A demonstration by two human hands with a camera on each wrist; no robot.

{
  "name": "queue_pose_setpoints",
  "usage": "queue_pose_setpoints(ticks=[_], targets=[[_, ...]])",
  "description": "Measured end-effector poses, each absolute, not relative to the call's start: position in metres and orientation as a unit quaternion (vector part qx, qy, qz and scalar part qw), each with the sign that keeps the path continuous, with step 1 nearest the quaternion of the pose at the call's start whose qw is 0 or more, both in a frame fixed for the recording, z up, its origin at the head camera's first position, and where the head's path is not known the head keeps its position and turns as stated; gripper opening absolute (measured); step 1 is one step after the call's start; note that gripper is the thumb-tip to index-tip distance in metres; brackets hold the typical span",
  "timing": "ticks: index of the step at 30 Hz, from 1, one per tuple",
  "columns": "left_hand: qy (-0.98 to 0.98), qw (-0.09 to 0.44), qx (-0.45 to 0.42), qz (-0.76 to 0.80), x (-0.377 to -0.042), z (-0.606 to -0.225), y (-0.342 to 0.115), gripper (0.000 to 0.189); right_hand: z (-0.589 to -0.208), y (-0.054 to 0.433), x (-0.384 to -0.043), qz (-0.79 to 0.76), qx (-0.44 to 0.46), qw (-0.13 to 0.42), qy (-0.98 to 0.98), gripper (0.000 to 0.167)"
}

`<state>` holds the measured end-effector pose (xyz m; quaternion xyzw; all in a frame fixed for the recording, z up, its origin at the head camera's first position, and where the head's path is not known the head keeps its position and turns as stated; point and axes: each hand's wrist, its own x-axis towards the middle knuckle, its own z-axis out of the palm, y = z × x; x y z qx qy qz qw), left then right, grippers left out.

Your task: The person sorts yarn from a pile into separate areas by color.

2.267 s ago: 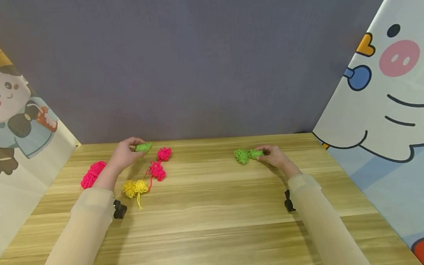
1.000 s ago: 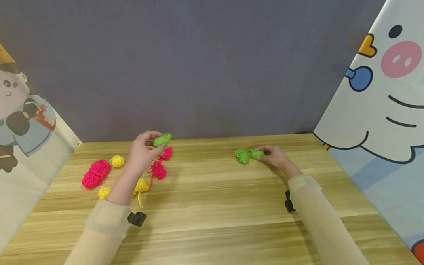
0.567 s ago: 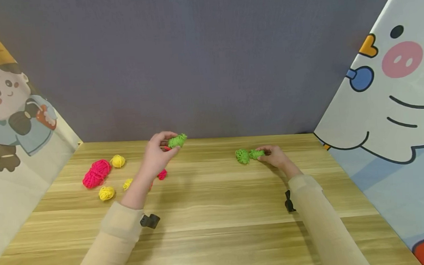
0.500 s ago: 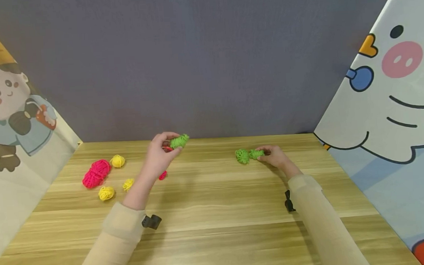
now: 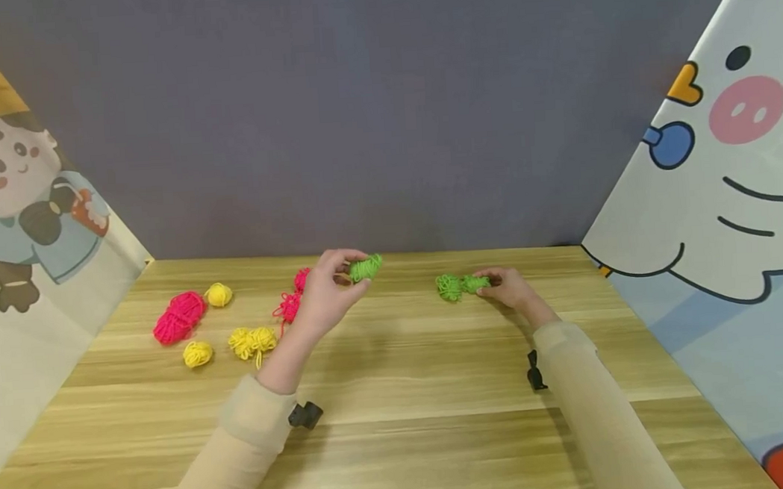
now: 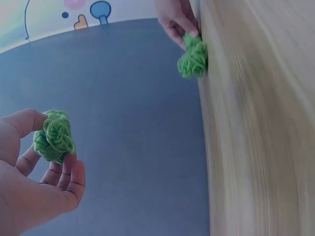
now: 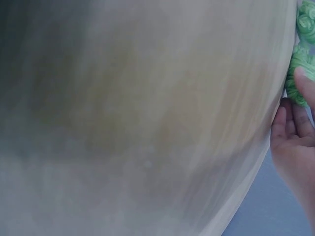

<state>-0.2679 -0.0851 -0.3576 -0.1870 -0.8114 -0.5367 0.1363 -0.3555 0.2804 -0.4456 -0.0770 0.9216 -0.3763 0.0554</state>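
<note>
My left hand (image 5: 327,297) holds a small green ball of yarn (image 5: 366,268) between thumb and fingers, raised over the table's far middle. In the left wrist view the same green ball (image 6: 55,136) shows loose loops at one end. To the right, two more green yarn balls lie side by side on the wood. My right hand (image 5: 507,290) pinches the nearer one (image 5: 475,283), while the other (image 5: 448,288) sits just left of it. The right wrist view catches the pinched ball (image 7: 301,66) at its right edge.
On the table's left side lie a larger pink yarn bundle (image 5: 179,317), two yellow balls (image 5: 219,295) and a yellow pair (image 5: 252,343) with a loose tail. Pink balls (image 5: 288,308) are partly behind my left hand. A grey panel (image 5: 384,125) rises along the back edge.
My left hand has carried its green ball rightward from the left side, passing over the pink balls and uncovering the yellow ones. The right hand keeps its place on its ball.
</note>
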Motion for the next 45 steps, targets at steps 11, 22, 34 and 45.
queue_pose_setpoints(ticks=[11, 22, 34, 45], targets=[[-0.795, 0.136, -0.221, -0.548, -0.269, -0.368, -0.056, 0.033, -0.446, 0.281, -0.356, -0.378, -0.066, 0.055, 0.922, 0.04], [-0.787, 0.124, -0.233, -0.557, -0.272, -0.382, -0.03, 0.036, -0.445, 0.281, -0.356, -0.38, -0.069, 0.058, 0.921, 0.04], [-0.8, 0.117, -0.261, -0.527, -0.277, -0.394, -0.003, 0.035, -0.445, 0.281, -0.357, -0.392, -0.065, 0.058, 0.916, 0.04], [-0.827, 0.074, -0.267, -0.489, -0.297, -0.404, 0.016, 0.036, -0.446, 0.282, -0.359, -0.378, -0.074, 0.053, 0.921, 0.041]])
